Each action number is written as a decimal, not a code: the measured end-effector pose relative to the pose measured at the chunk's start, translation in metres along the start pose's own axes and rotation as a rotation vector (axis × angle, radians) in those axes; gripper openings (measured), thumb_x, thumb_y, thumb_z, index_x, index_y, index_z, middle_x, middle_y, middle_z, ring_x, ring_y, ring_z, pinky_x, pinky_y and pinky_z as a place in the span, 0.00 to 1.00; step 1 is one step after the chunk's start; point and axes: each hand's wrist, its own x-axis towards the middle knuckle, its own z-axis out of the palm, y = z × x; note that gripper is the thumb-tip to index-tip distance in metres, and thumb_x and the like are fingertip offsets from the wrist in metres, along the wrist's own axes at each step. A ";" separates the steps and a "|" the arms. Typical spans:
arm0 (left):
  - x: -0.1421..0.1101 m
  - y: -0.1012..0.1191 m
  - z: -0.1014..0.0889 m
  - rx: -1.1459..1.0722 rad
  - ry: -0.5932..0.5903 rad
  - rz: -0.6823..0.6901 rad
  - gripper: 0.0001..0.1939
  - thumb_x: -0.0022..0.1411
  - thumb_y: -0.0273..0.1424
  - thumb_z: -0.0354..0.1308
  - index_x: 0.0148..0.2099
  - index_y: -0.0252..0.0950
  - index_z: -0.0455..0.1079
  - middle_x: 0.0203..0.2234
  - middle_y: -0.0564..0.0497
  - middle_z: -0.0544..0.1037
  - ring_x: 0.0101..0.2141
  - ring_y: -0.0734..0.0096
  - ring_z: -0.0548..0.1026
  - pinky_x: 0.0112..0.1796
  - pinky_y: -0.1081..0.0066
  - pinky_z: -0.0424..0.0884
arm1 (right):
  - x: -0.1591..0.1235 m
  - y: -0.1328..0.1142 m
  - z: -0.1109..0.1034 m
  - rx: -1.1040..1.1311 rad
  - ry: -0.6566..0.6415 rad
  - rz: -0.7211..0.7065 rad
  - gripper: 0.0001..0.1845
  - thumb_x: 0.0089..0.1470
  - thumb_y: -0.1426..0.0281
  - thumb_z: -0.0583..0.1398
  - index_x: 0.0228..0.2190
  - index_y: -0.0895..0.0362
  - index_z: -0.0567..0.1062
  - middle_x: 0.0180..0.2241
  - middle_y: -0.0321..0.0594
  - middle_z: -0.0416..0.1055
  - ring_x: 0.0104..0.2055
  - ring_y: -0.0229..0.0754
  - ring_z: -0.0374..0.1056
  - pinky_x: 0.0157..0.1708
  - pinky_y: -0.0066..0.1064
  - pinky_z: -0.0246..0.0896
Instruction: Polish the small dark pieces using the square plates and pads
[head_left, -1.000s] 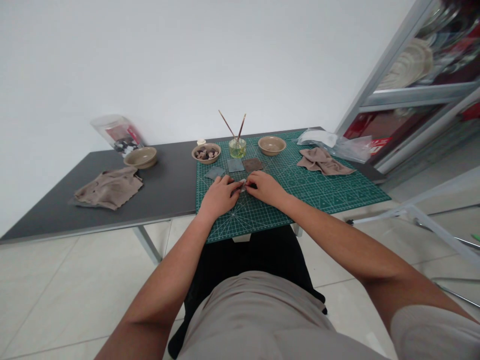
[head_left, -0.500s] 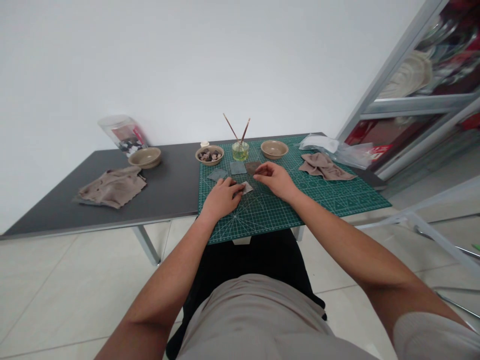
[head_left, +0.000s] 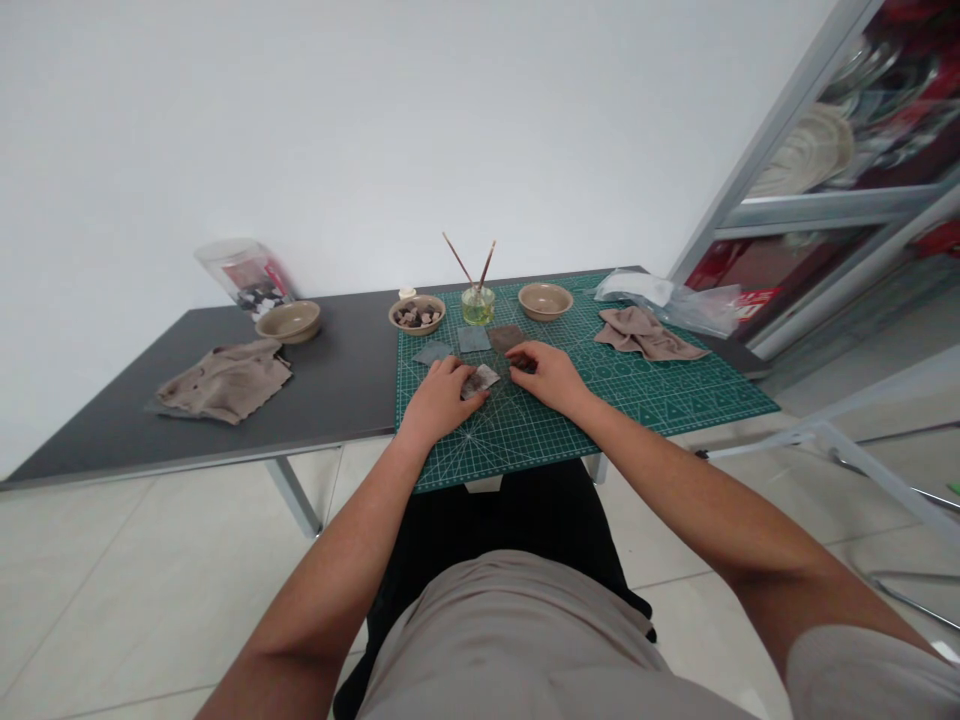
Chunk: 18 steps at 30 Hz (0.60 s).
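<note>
Left cloth: 9 o'clock from the pale piece, counting 12 as straight away from me.
Left bowl: about 10 o'clock, near that cloth.
Chunks: in a bowl at 11.
My left hand: 9 o'clock, thumb and fingers apart and touching the piece; I can't tell whether they pinch it.
Pale piece: on the green mat, between my hands.
Jar: 12 o'clock, two sticks leaning in it.
Brown square: 1 o'clock.
My right hand: 3 o'clock, clear of the piece, fingers curled; I can't tell whether they hold anything.
Right cloth: between 2 and 3.
</note>
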 end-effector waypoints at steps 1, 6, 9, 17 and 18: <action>0.000 -0.001 0.001 -0.008 0.004 -0.002 0.21 0.64 0.41 0.57 0.54 0.34 0.72 0.46 0.42 0.72 0.48 0.53 0.69 0.52 0.54 0.68 | 0.000 0.000 0.000 -0.014 -0.005 -0.004 0.15 0.50 0.74 0.62 0.42 0.57 0.78 0.37 0.40 0.76 0.39 0.43 0.72 0.42 0.35 0.66; 0.000 -0.003 0.003 -0.026 0.041 -0.006 0.16 0.63 0.35 0.58 0.51 0.34 0.73 0.45 0.42 0.72 0.49 0.53 0.68 0.53 0.54 0.67 | 0.000 -0.002 -0.001 -0.054 -0.027 0.013 0.09 0.50 0.75 0.62 0.36 0.57 0.78 0.35 0.40 0.75 0.39 0.43 0.71 0.43 0.35 0.64; -0.002 -0.001 0.000 -0.058 0.097 -0.014 0.20 0.62 0.36 0.60 0.55 0.35 0.70 0.48 0.41 0.71 0.51 0.53 0.67 0.54 0.55 0.66 | 0.001 -0.009 0.005 0.114 -0.023 0.061 0.10 0.51 0.73 0.63 0.38 0.56 0.77 0.35 0.38 0.76 0.37 0.41 0.71 0.41 0.34 0.65; -0.004 -0.005 -0.011 -0.206 0.133 -0.029 0.07 0.64 0.31 0.57 0.43 0.38 0.74 0.38 0.48 0.78 0.42 0.62 0.70 0.46 0.62 0.67 | 0.012 -0.031 0.042 0.753 -0.122 0.191 0.19 0.44 0.67 0.69 0.37 0.56 0.70 0.32 0.36 0.77 0.36 0.41 0.74 0.39 0.35 0.67; -0.005 -0.006 -0.011 -0.239 0.149 -0.030 0.08 0.63 0.31 0.57 0.43 0.37 0.73 0.38 0.48 0.78 0.41 0.62 0.71 0.45 0.63 0.68 | 0.013 -0.031 0.045 0.751 -0.099 0.191 0.19 0.44 0.66 0.69 0.36 0.55 0.70 0.31 0.35 0.76 0.34 0.41 0.73 0.38 0.35 0.67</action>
